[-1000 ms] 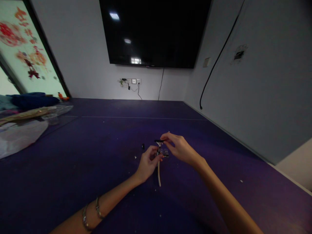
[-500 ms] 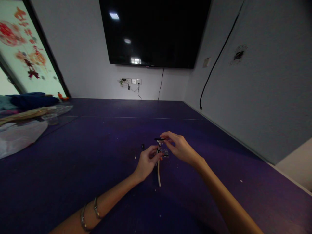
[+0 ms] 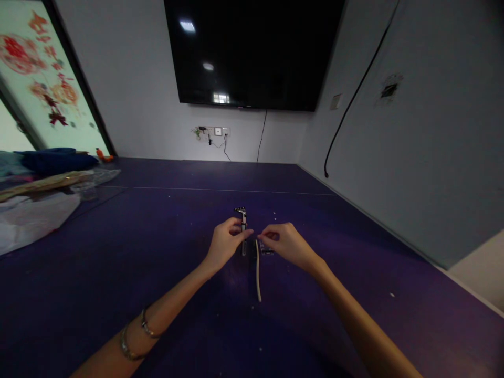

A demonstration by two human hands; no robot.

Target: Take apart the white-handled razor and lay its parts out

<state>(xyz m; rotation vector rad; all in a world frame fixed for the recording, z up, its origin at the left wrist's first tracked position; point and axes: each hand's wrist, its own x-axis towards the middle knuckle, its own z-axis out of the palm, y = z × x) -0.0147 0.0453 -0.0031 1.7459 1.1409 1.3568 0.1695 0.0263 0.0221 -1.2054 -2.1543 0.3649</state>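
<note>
My left hand [image 3: 226, 241] is closed round a slim silver-and-black tool [image 3: 243, 228], held upright. Its dark, angled head [image 3: 240, 210] juts above my fingers, and its exact kind is unclear. My right hand [image 3: 285, 241] has its thumb and fingers pinched together just right of the tool. Whatever lies between those fingertips is too small to make out. Below them a short off-white cable piece [image 3: 258, 278] stretches toward me. A small clear-looking piece [image 3: 267, 251] with dark parts sits partly under my right fingers.
The dark purple surface [image 3: 165, 247] carries scattered white bits. Plastic bags [image 3: 39, 218] and dark blue cloth [image 3: 55, 160] lie at the far left. Ahead, a television [image 3: 255, 52] hangs above wall sockets [image 3: 218, 131]; a black cable [image 3: 350, 100] dangles along the right wall.
My left hand has moved left and up with the tool, away from the cable piece. My right hand has come down from the tool's head to beside the cable's upper end.
</note>
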